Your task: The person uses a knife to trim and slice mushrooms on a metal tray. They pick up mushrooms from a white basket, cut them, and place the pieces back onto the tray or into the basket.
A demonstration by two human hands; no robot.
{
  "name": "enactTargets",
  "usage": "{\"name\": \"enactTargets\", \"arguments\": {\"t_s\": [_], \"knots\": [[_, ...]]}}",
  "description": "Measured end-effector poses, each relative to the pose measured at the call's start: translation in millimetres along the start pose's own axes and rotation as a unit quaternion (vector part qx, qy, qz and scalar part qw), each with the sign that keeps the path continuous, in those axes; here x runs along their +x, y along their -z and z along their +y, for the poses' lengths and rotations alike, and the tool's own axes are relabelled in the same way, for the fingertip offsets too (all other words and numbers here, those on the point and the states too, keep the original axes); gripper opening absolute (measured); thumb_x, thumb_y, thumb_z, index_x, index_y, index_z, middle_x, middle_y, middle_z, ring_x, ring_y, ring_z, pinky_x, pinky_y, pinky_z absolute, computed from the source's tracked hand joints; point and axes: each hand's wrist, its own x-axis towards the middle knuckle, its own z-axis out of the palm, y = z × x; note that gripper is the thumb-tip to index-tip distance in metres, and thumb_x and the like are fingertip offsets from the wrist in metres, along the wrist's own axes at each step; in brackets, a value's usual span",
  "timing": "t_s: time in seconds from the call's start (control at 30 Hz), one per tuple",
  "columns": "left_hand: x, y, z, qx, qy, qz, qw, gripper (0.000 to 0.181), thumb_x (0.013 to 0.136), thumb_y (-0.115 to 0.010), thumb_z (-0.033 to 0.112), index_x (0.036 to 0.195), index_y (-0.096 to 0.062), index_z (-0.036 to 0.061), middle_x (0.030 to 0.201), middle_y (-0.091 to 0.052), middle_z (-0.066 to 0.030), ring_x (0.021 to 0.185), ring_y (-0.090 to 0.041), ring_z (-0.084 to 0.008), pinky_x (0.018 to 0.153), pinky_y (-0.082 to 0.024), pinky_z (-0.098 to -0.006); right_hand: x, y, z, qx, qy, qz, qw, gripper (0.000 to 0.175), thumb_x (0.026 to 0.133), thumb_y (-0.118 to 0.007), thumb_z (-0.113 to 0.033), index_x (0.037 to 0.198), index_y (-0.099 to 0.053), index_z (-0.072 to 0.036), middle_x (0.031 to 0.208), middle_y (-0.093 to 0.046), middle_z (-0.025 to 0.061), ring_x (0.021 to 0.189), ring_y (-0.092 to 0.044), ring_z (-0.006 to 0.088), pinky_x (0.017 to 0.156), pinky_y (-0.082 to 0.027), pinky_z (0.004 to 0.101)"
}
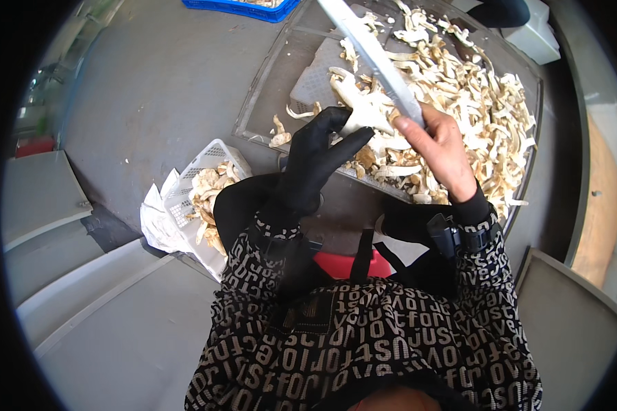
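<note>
My left hand (pixel 316 154), in a black glove, grips a pale mushroom cluster (pixel 362 110) between thumb and fingers. Bare, my right hand (pixel 442 146) holds a long knife by its lower end; the knife's wide metal blade (pixel 375 59) points up and to the left, just over the right side of the cluster. Whether the edge touches the mushroom I cannot tell, and the knife's handle is hidden in the hand. Beneath and beyond both hands, sliced mushrooms (pixel 493 123) lie heaped on a mesh rack (pixel 272 67).
A white perforated plastic basket (pixel 236 154) of mushroom pieces stands at my left, with a white bag (pixel 157 221) against it. An upturned grey crate (pixel 308 85) lies at the rack. Farther off are a blue crate (pixel 241 7) and a white container (pixel 534 33). Metal panels flank me.
</note>
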Motion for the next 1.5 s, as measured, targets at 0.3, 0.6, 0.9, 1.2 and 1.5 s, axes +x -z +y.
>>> {"name": "enactTargets", "arguments": {"t_s": [0.3,0.6,0.9,1.2,1.5], "knots": [[-6,19,-17,0.247,-0.251,-0.022,0.936,0.037,0.064,-0.06,-0.003,0.101,-0.061,0.0023,0.099,-0.057,-0.016,0.094,-0.059,-0.0334,0.069,-0.05,-0.0371,-21,-10,-28,-0.174,0.116,0.032,0.977,0.047,0.075,-0.072,-0.043,0.069,-0.054,0.0,0.05,-0.05,0.0169,0.047,-0.053,0.0343,0.047,-0.042,0.0396],[-11,8,4,0.105,-0.078,0.054,0.99,0.017,0.077,-0.066,-0.001,0.094,-0.063,-0.002,0.091,-0.063,-0.0132,0.082,-0.063,-0.0235,0.065,-0.051,-0.0313,-26,-5,-28,-0.178,0.146,0.041,0.972,0.044,0.077,-0.071,-0.04,0.068,-0.053,-0.001,0.049,-0.049,0.0156,0.044,-0.052,0.0326,0.044,-0.041,0.0383],[-12,6,-8,0.199,-0.161,0.051,0.965,0.019,0.076,-0.07,0.001,0.094,-0.063,0.0022,0.09,-0.064,-0.0114,0.084,-0.063,-0.0263,0.075,-0.049,-0.0366,-25,-14,-24,-0.2,0.18,0.064,0.961,0.044,0.08,-0.068,-0.04,0.067,-0.05,-0.002,0.048,-0.049,0.0163,0.046,-0.054,0.0347,0.045,-0.043,0.0401],[-10,7,-1,0.267,-0.198,0.039,0.942,0.019,0.076,-0.067,0.001,0.094,-0.067,0.0057,0.091,-0.063,-0.0098,0.085,-0.063,-0.0257,0.071,-0.05,-0.035,-26,-16,-25,-0.226,0.155,0.061,0.96,0.046,0.083,-0.064,-0.042,0.066,-0.048,-0.002,0.048,-0.049,0.0165,0.047,-0.054,0.0358,0.045,-0.042,0.0417],[-8,5,2,0.298,-0.205,0.034,0.932,0.026,0.074,-0.066,0.001,0.1,-0.068,0.0077,0.093,-0.063,-0.009,0.086,-0.063,-0.0241,0.072,-0.051,-0.0323,-19,-23,-28,-0.251,0.143,0.045,0.956,0.046,0.085,-0.062,-0.041,0.066,-0.05,0.0,0.049,-0.05,0.0184,0.048,-0.055,0.0374,0.046,-0.042,0.0427]]}}
